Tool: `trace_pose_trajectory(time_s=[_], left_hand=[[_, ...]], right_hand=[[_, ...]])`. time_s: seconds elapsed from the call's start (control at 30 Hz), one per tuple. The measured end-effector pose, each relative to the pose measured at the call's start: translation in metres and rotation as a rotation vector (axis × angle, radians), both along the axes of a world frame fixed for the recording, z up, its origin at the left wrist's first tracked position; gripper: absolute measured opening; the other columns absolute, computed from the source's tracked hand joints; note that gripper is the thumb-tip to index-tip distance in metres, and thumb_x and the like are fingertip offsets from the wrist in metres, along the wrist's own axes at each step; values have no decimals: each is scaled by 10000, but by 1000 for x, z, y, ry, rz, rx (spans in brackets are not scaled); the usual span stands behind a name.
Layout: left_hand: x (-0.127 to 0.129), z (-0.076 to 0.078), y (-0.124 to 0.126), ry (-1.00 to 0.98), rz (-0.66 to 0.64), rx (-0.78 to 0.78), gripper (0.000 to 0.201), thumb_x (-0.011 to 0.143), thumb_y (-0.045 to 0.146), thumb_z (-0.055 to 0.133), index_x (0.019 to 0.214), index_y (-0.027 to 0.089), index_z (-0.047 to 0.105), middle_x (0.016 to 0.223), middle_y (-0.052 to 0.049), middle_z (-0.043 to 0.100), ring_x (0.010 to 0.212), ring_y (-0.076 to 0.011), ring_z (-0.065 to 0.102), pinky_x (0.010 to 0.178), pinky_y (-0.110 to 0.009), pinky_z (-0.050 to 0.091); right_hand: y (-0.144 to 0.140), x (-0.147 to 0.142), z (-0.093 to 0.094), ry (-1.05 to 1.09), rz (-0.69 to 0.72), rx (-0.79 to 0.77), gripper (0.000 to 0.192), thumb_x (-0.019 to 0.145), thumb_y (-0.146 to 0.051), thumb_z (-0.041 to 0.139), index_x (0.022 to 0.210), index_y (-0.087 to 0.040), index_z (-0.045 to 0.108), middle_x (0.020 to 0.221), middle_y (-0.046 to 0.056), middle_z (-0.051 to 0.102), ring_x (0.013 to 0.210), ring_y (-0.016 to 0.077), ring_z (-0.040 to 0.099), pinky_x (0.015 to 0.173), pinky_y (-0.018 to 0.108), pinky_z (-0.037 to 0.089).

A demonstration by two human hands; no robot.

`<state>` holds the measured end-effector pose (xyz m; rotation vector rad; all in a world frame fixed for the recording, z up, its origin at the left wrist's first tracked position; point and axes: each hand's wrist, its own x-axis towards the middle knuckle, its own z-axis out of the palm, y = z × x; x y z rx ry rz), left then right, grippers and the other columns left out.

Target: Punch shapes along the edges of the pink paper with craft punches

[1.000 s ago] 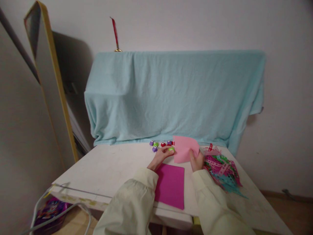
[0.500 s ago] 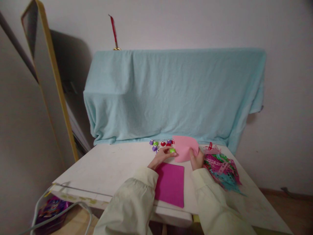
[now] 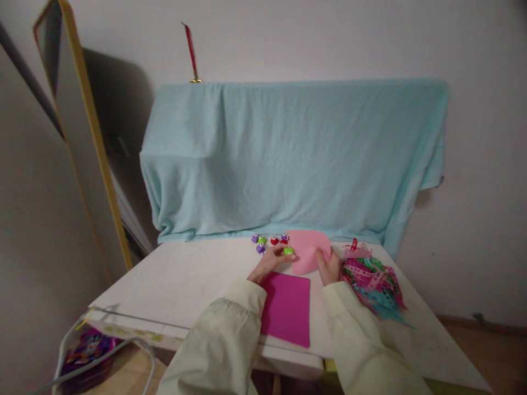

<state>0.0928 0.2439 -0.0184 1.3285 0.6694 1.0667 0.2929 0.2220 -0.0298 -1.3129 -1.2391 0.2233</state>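
Head view shows your left hand (image 3: 269, 261) pinching the green punch (image 3: 289, 251) against the light pink sheet (image 3: 308, 252), which your right hand (image 3: 330, 267) grips steady (edge presented to it).

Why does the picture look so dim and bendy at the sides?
In the head view the light is dull and soft; the mirror throws a dark shadow on the wall and leans because the wide lens bends the edges; the left hand, right hand and pink paper look small and slightly fuzzy.
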Motion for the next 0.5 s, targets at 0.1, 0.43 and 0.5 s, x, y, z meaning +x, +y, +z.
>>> trace_pose_trajectory(time_s=[0.1,0.43,0.5], left_hand=[[0,0,-1,1,10,-10,418,582,375,829,881,131,667,903,-82,702,857,-200,665,858,-317,460],[1,-1,-1,-3,17,-18,419,593,362,825,900,128,663,918,-96,708,876,-209,666,863,-326,461],[0,0,-1,3,19,-22,420,594,364,825,904,129,664,930,-97,709,890,-210,665,866,-321,461]], right_hand=[[-1,-1,1,32,13,-23,329,757,-434,565,912,-163,669,856,108,717,771,249,661,666,323,503],[2,2,-4,77,38,-49,390,753,-445,594,986,-143,680,935,141,721,836,268,670,711,343,520],[2,2,-4,84,47,-55,388,753,-439,600,995,-145,679,941,140,720,850,269,670,712,343,522]])
